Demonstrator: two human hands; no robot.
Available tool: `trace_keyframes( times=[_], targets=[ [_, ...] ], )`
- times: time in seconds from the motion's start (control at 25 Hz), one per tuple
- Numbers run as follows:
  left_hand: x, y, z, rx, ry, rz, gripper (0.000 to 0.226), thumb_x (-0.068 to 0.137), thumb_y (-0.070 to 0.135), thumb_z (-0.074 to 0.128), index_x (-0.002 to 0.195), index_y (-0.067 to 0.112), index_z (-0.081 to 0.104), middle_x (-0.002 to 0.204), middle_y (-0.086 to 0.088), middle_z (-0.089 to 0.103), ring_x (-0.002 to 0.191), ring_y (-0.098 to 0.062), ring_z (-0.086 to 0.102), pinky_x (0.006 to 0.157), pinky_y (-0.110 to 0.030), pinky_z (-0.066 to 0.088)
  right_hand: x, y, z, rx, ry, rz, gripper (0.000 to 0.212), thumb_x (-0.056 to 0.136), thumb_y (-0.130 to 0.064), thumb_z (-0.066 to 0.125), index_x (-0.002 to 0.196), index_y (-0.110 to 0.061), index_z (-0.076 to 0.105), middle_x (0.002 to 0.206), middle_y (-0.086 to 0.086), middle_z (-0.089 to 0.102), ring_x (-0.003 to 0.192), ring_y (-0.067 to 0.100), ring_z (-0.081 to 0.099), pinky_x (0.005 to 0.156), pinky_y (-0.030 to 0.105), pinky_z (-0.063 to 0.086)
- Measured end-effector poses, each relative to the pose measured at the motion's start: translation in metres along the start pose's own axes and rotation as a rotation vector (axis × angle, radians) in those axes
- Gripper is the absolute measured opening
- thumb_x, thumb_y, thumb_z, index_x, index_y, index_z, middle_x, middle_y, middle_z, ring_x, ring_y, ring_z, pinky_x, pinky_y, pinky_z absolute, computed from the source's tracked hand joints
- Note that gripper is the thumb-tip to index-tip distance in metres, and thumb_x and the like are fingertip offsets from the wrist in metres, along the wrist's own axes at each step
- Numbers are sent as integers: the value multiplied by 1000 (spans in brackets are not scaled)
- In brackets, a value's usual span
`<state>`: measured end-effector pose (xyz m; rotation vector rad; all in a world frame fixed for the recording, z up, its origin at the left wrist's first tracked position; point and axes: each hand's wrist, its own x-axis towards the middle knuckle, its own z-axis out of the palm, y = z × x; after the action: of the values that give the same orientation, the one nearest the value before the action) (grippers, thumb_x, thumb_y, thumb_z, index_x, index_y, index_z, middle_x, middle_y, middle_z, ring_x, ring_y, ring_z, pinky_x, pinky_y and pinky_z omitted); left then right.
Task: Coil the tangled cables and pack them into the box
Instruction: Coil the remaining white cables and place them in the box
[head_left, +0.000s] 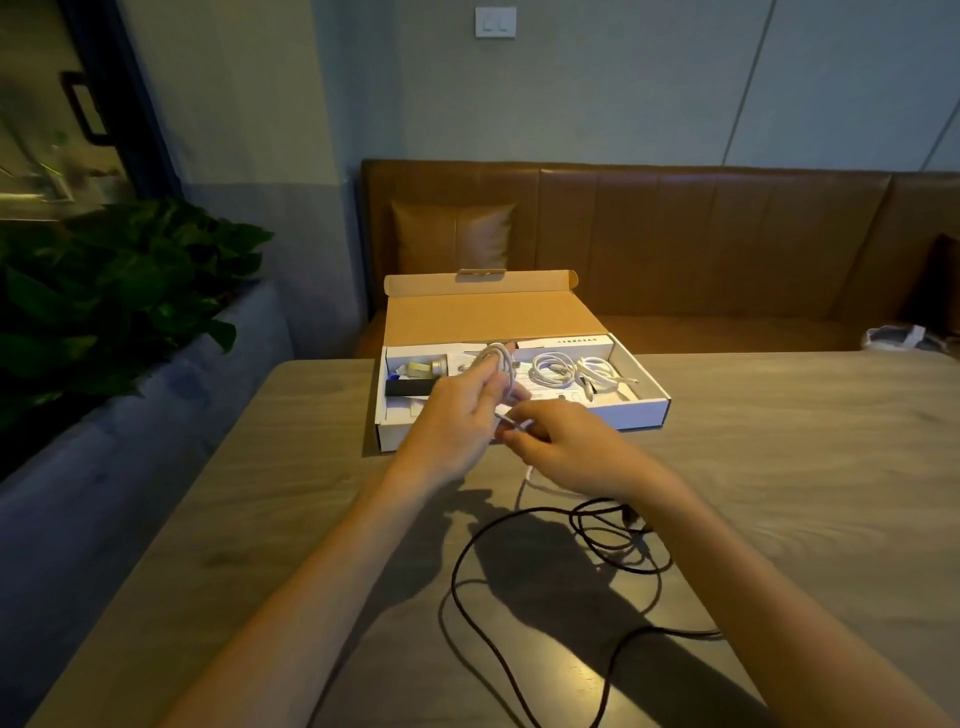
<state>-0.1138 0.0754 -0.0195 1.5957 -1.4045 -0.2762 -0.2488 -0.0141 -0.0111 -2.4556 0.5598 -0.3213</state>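
Firstly, surface (779, 467): pale wood-grain top filling the near and middle scene, carrying everything below.

Bench seat (675, 234): brown, padded, along the far wall, with a matching cushion (452, 234) propped at its left end.

Plant (114, 291): dark, broad leaves, left of the surface.

Box (639, 413): shallow white cardboard, brown inside, at the far edge of the surface, centre. Its lid (493, 317) is hinged back and stands open on the far side.

Black cable (582, 525): loose and uncoiled on the near surface. A tangle of loops lies under the right forearm, and one long strand swings left and then runs toward the near edge.

Left hand (457, 421): raised over the near left part of the box, fingers curled round a bundle of white loops.

Right hand (566, 447): just beside the left one and nearly touching it, fingertips pinching the free strand of the same cable.

White cable (498, 358): partly wound, with its loops standing up out of the left hand above the box. Its tail drops beneath the right hand to the surface.

Coiled white cables (553, 369): two bundles lying side by side in the right half of the box.

Black oblong item (410, 387): in the left half of the box; what it is cannot be told.

Wall switch (495, 22): white plate, high on the far wall.
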Motion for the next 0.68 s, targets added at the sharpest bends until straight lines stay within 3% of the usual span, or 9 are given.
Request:
trace_keyframes(
  times=[0.04,0.12,0.2,0.32,0.4,0.52,0.6,0.68],
  targets=[
    [1,-4,0,146,-10,35,28,109,28,35,106,17,61,96,6,66,90,-4,63,70,-21,53,1,1,-4,-14,29,-13,23,102,-25,54,118,-17,68,94,-4,69,82,10,62,74,27,51],
    [3,-3,-2,372,-70,28,25,109,27,37,98,16,57,89,-2,62,81,-15,60,69,-41,52,2,3,-10,-73,68,-42,20,99,-22,60,116,-18,71,96,-6,69,84,9,62,73,20,48],
    [6,0,-8,402,-219,-113,31,108,25,37,100,11,63,85,-3,62,81,-19,59,76,-43,49,2,3,-16,-138,77,-55,17,94,-24,68,111,-22,71,95,-12,65,86,8,60,72,15,47],
    [4,3,-29,-35,-500,-362,39,109,24,35,95,8,67,63,3,49,62,-11,47,71,-30,45,2,7,-23,-213,53,-92,9,92,-30,70,101,-27,69,86,-16,61,79,6,57,64,16,40],
    [1,2,-43,-328,-579,-385,36,108,26,39,91,9,66,57,5,39,57,-10,38,67,-25,44,2,10,-20,-283,35,-119,14,95,-33,66,106,-25,68,89,-12,63,79,7,56,65,20,41],
    [1,-6,-47,-614,-558,-370,34,100,37,51,87,7,61,64,-5,25,57,-12,33,62,-24,44,3,13,-13,-330,120,-163,21,96,-35,63,109,-21,70,99,-5,68,87,11,55,72,25,47],
    [1,-11,-48,-828,-505,-381,35,96,38,60,106,6,51,74,-12,15,55,-11,31,56,-21,44,3,13,-13,-233,230,-232,18,93,-32,67,105,-20,73,100,-9,67,91,9,51,73,25,45],
    [3,-15,-51,-962,-430,-400,32,93,34,64,105,8,49,65,-3,24,48,-7,32,51,-19,41,1,13,-13,-34,353,-286,13,91,-26,72,102,-20,75,101,-12,68,96,9,54,75,22,46]
  ],
)
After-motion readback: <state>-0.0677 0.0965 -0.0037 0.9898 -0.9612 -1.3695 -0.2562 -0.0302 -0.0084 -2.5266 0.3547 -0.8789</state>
